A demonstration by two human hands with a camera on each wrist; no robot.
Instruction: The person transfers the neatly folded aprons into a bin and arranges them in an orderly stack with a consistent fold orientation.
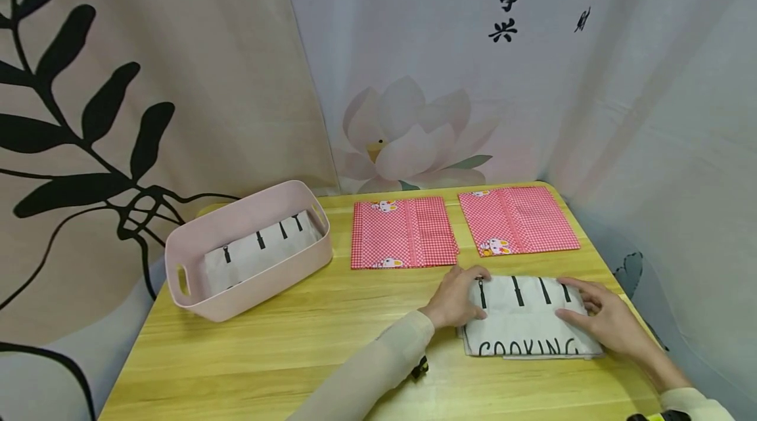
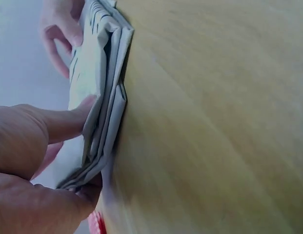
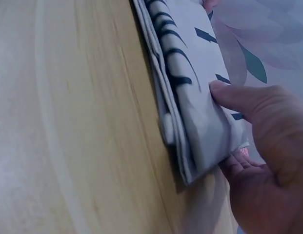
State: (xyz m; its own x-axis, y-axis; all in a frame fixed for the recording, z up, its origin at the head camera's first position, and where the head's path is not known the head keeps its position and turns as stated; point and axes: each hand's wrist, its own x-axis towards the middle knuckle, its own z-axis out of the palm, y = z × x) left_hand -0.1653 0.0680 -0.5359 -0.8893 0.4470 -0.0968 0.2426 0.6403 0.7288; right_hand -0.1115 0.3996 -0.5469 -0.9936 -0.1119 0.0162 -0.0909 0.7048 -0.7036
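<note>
A folded white cloth [image 1: 520, 326] with black stripes and the printed word COOKING lies near the front right of the table. My left hand [image 1: 452, 299] grips its left edge; in the left wrist view, the thumb is on top and fingers reach under the stacked layers [image 2: 105, 107]. At the opposite side, my right hand [image 1: 612, 319] holds the edge, thumb [image 3: 239, 100] on the upper face and fingers partly hidden beneath. Both wrist views show several fabric layers along the cloth's folded edges.
A pink basket [image 1: 266, 289] at the left holds another folded white cloth [image 1: 260, 250] with black stripes. Two folded red checked cloths lie behind my hands, one in the middle [image 1: 402, 234] and one at right [image 1: 523, 221]. Curtains [image 1: 414, 46] hang behind the wooden table [image 1: 248, 362].
</note>
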